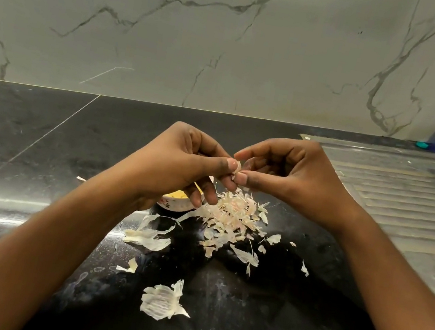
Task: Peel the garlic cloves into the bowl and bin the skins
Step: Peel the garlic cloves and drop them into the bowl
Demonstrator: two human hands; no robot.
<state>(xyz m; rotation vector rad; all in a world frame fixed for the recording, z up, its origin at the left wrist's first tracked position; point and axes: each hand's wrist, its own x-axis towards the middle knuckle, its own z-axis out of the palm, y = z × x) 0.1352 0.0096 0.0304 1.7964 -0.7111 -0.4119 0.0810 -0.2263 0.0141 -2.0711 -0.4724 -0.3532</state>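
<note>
pinching a garlic clove (236, 169) between the thumb tips of the left hand (191, 160) and the right hand (287, 171), up in the air above the counter (39, 148), over the heap of skins (233, 214) and just right of the bowl (174, 204). on both sides fingers (207, 189) curled in tight and closed on the clove, with nothing else held. only a pale sliver of it on show between the thumbs, the rest hidden.

likely to go wrong from here: losing the clove out of so narrow a pinch once the skin tears free, and dropping it into the heap, pale among pale and hard to find again. also knocking the bowl, half hidden under the lower fingers of the left hand and close to them, when bringing the clove down. skins scattered wide toward the near edge of the counter, light enough to be swept off by a forearm. no bin in view, so probably a carry to come, shedding flakes on the way.

as for direction: cannot tell tip from root. judging by the sliver alone, long axis roughly away from the body and back toward it, crosswise to the two thumbs. no more than a guess.
</note>
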